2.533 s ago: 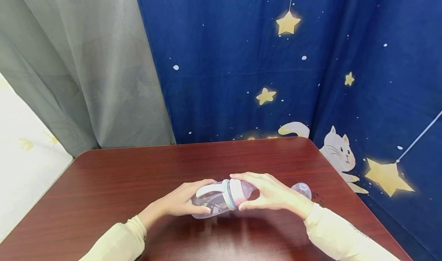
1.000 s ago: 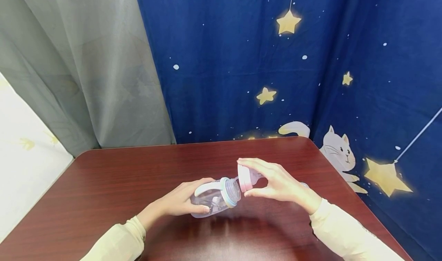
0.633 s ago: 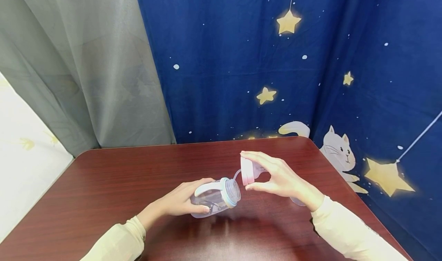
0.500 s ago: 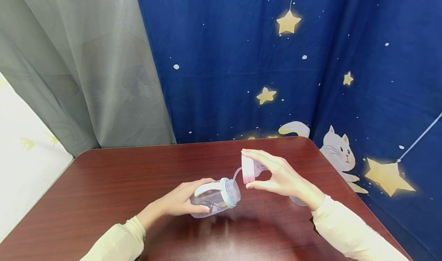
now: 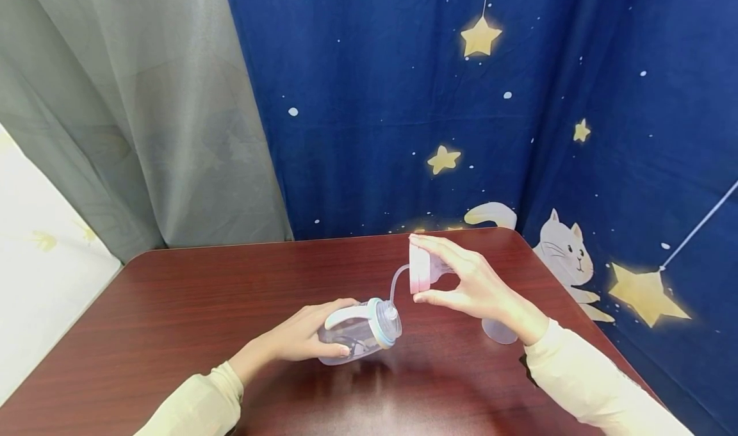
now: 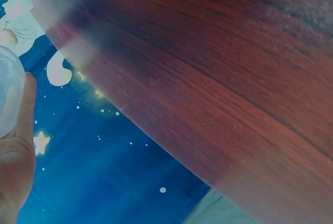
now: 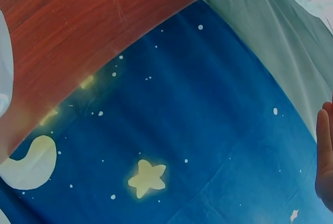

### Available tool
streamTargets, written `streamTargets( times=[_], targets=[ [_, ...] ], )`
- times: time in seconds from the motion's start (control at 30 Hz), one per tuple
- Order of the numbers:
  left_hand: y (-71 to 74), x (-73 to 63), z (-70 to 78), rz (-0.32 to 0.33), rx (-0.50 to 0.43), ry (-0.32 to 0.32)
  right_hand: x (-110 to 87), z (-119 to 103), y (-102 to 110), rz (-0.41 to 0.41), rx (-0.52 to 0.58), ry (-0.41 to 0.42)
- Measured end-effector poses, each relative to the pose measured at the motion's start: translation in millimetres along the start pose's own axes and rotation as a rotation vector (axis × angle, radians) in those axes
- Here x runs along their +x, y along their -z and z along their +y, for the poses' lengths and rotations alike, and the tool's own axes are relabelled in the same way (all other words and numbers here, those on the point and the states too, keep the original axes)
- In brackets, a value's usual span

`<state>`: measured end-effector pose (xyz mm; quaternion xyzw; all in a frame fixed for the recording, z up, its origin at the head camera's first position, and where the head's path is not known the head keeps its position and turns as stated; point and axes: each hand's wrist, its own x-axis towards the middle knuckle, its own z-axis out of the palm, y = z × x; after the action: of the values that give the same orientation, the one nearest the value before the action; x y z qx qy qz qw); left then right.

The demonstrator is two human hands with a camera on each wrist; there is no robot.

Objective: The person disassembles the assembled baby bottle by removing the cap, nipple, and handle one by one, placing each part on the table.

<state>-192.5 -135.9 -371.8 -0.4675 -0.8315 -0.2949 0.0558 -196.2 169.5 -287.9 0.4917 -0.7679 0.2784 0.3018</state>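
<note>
My left hand point(image 5: 314, 333) grips a clear baby bottle point(image 5: 360, 346) from its base end, the thumb along the near side. The bottle lies tilted with its uncovered mouth to the right; a white handle point(image 5: 348, 314) and pale blue ring sit on it. Above and right, my right hand point(image 5: 473, 285) pinches the pink nipple collar point(image 5: 419, 268) between fingers and thumb, its face turned left. A clear straw point(image 5: 394, 282) curves down from the collar to a small weighted end point(image 5: 393, 312) at the bottle mouth. In the left wrist view the bottle point(image 6: 9, 91) shows at the left edge.
A clear dome cap point(image 5: 498, 331) stands on the dark red wooden table point(image 5: 230, 289), partly behind my right wrist. Beyond the table's far edge hang a grey curtain point(image 5: 173, 135) and a blue star-patterned curtain point(image 5: 369, 103).
The pink collar came off the bottle and moved up and right with my right hand, drawing the straw out to the mouth. My left hand and the bottle stay nearly still.
</note>
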Motion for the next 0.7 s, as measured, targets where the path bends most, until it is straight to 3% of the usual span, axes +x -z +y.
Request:
streamTargets(
  times=[0.7],
  targets=[
    [-3.0,-0.7,-0.8,-0.004,-0.037,0.019,14.8,-4.3,13.0,0.146,0.009,-0.014]
  ],
)
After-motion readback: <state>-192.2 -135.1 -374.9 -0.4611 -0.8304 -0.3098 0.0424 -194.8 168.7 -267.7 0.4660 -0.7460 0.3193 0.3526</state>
